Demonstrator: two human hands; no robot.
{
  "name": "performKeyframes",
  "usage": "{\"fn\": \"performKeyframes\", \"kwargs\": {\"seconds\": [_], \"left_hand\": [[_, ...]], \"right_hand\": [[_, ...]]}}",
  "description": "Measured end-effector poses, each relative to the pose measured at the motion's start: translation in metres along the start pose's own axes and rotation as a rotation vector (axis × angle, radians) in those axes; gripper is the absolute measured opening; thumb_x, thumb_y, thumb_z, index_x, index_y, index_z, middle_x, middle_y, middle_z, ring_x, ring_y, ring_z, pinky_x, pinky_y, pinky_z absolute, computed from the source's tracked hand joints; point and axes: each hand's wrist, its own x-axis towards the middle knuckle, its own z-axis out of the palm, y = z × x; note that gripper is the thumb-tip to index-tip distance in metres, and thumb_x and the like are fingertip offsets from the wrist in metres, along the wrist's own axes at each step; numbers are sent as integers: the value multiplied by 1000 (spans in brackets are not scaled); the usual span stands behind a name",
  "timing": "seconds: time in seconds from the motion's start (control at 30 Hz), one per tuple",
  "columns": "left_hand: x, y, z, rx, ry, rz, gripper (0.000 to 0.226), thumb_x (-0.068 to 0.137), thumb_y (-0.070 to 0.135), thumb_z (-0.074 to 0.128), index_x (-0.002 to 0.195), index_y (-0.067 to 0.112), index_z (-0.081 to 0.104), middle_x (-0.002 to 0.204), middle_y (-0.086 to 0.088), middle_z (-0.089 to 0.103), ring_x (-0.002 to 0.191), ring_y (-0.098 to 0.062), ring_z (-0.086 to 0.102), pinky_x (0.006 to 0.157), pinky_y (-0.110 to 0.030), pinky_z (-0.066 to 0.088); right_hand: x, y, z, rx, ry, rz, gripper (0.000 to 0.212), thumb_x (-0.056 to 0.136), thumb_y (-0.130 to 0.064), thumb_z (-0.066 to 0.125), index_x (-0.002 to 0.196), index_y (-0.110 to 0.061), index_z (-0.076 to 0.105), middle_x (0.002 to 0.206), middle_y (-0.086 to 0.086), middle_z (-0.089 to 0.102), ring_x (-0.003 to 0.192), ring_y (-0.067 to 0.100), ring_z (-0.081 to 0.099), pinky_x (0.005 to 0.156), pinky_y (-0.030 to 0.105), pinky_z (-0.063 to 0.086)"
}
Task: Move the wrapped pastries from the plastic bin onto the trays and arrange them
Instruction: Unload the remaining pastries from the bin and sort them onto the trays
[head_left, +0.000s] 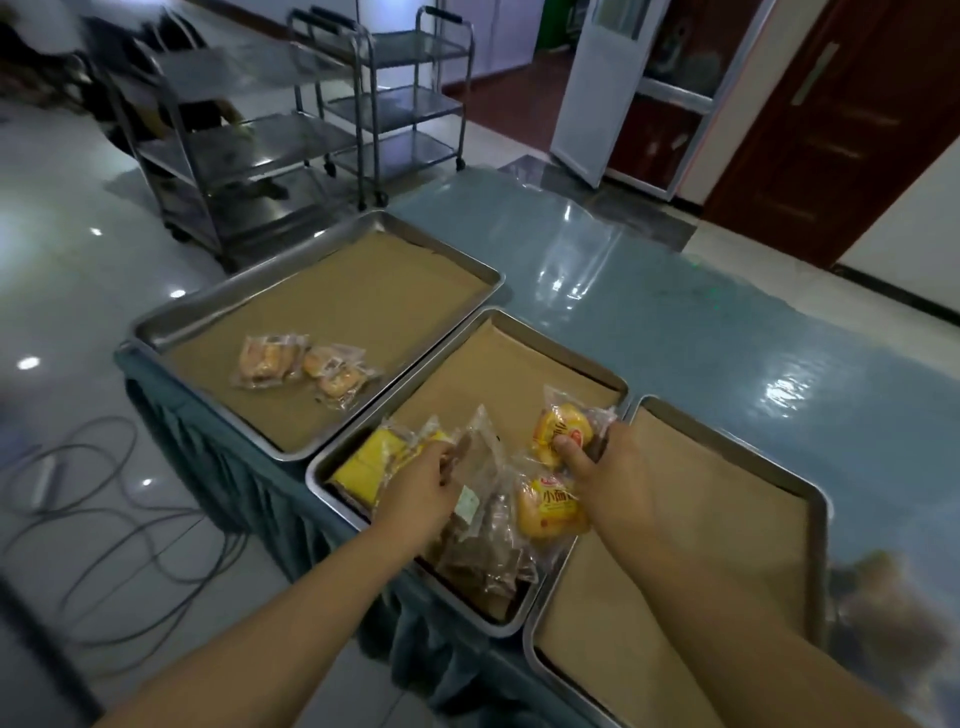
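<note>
Three steel trays lined with brown paper sit side by side on the table. The middle tray (470, 332) holds a flat yellow pack (366, 462), a clear pack of brown pastry (485, 530) and two yellow wrapped buns. My right hand (605, 470) grips the farther yellow bun (563, 428) near the tray's right rim. The nearer yellow bun (548, 509) lies just below it. My left hand (421, 486) pinches the top of the clear brown pack. The left tray (317, 249) carries two clear packs of golden pastries (304, 366). The right tray (810, 488) shows only its paper. No plastic bin is in view.
The table has a glossy teal cover (649, 291) and a pleated skirt. Two steel trolleys (291, 130) stand on the tiled floor behind the left tray. Cables (104, 514) lie on the floor at left. A white door (597, 88) and a brown door are at the back.
</note>
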Motion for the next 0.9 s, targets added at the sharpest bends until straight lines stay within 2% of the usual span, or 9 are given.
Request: {"fn": "performKeyframes", "kwargs": {"seconds": [0.13,0.27,0.33,0.43,0.53,0.63,0.7,0.77,0.9], "left_hand": [[17,-3,4,-44,29,-18,36,88,29,61,121,19,51,97,8,58,86,-8,56,70,-23,45],[37,-5,5,-33,9,-60,39,88,31,62,124,22,50,105,5,62,86,-6,57,71,-21,47],[47,-7,5,101,10,-39,40,86,30,62,124,19,52,110,1,63,92,-9,57,75,-23,46],[64,-9,4,333,112,49,38,83,28,62,119,15,57,115,-2,57,109,-19,47,87,-27,38],[76,-2,4,325,177,101,34,86,30,58,117,18,58,115,2,57,111,-17,40,88,-26,30],[85,6,11,326,105,128,42,88,37,56,127,21,51,123,4,54,115,-14,33,90,-27,28],[90,7,15,374,2,160,52,87,43,56,134,24,44,132,4,49,122,-15,30,96,-30,28],[94,4,19,460,-104,197,61,83,50,57,137,28,37,137,5,43,128,-15,25,100,-34,24],[104,-9,23,602,-173,335,60,79,55,58,132,31,41,135,8,44,129,-14,22,97,-31,19]], "right_hand": [[20,-1,13,-18,-21,32,35,82,-49,64,91,-21,47,76,-6,57,67,11,57,52,29,41],[45,-6,27,1,-56,53,33,82,-51,63,87,-25,43,73,-9,56,63,6,54,47,25,35],[58,-7,35,5,-67,49,34,82,-51,63,89,-24,44,73,-10,56,64,5,53,48,25,36],[69,-1,49,26,-100,33,34,81,-50,64,91,-26,43,74,-12,55,64,4,53,48,23,35],[72,11,66,50,-184,28,31,82,-49,63,91,-30,41,74,-13,56,64,3,54,49,23,38],[78,20,76,-9,-233,39,31,84,-50,60,92,-27,40,74,-14,54,64,7,54,52,26,40],[82,25,81,-53,-249,67,34,85,-50,58,95,-23,40,77,-10,55,70,15,57,57,30,43],[84,31,83,-135,-258,85,39,85,-52,57,100,-19,42,91,0,58,84,22,58,64,32,43],[87,40,85,-342,-216,64,61,84,-51,59,122,-6,44,120,13,49,112,29,45,88,37,39]]}}
